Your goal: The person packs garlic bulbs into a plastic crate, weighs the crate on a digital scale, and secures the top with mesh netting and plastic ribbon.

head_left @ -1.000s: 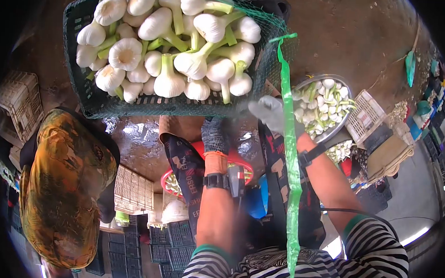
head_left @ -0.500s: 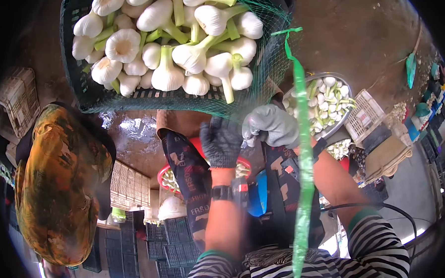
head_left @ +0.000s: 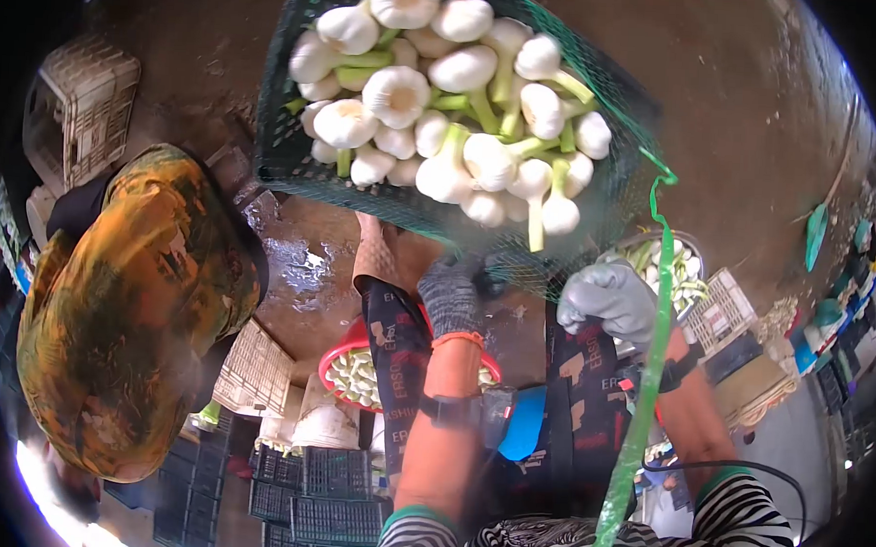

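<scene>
A dark green plastic crate (head_left: 363, 204) heaped with white garlic bulbs (head_left: 395, 96) on green stems is in front of me. Green mesh netting (head_left: 531, 263) covers its right side and hangs down past its near edge. My left hand (head_left: 452, 296), in a dark grey glove, is at the crate's near edge against the netting; its fingertips are blurred and partly hidden. To the right, my right hand (head_left: 608, 300), in a light grey glove, is curled closed beside the netting's lower end; what lies inside its fingers is hidden. A green plastic strip (head_left: 636, 439) hangs close to the camera.
A person in a patterned orange-green top (head_left: 133, 329) bends at the left. A red basin (head_left: 338, 386) and a metal basin (head_left: 698, 248) contain garlic. Pale plastic crates (head_left: 256, 368) and stacked dark crates (head_left: 334, 518) stand around. A black cable (head_left: 771, 474) runs beside my right arm.
The crate of garlic now appears further right and slightly lower in view, turned a little. My hands have moved apart, the right one further right, the left one still by the crate's near edge.
</scene>
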Tool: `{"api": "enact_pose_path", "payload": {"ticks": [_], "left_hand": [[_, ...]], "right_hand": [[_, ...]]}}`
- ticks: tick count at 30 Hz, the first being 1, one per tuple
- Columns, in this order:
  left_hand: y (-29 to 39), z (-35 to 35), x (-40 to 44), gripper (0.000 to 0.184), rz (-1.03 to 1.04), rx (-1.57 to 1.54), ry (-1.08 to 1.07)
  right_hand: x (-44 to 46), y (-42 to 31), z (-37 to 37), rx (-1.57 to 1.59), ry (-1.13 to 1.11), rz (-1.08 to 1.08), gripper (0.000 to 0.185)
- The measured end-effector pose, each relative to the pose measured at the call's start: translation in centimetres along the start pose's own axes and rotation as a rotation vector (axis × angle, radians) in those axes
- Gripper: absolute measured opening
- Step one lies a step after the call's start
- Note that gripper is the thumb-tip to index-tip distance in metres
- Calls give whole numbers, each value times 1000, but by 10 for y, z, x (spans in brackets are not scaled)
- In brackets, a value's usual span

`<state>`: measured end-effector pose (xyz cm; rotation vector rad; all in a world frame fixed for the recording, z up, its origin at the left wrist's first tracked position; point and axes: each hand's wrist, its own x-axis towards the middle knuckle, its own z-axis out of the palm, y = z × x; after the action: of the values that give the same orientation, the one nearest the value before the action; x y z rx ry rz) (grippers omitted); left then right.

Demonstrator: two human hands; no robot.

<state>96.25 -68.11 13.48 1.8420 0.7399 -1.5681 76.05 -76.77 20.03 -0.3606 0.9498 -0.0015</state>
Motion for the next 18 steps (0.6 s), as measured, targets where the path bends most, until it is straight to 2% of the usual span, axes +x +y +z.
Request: {"api": "enact_pose_path", "payload": {"ticks": [1,3,6,8,9,10,12,13,15,16,17,18], "left_hand": [[4,-8,6,12,86,85,45],[-2,-45,74,10,222,432,-90],[-26,-59,77,13,542,352,-183],[27,-22,-7,17,172,-580,-197],[22,-21,-11,5,275,-449,-246],[23,-28,-11,6,299,-321,-255],[39,-35,-13,9,362,-73,-279],[42,-43,-4,11,407,55,-280],[47,-76,18,7,1214,768,-39],[43,-100,38,14,652,137,-355],[49,-117,49,23,121,-633,-301],[55,-132,62,30,143,-706,-285]], "right_hand": [[-4,-4,-1,13,11,78,22],[-2,-7,-3,27,7,86,22],[4,-20,16,-116,46,102,24],[3,-26,13,-131,17,147,25],[-4,-34,18,-202,77,152,26],[-8,-34,16,-91,37,124,28],[-5,-46,29,-162,128,291,29],[-2,-57,36,-432,178,319,32],[12,-80,39,-1268,82,269,35],[23,-95,37,-1687,38,237,37],[43,-131,66,-1932,126,480,41],[56,-161,80,-1808,296,131,38]]}}
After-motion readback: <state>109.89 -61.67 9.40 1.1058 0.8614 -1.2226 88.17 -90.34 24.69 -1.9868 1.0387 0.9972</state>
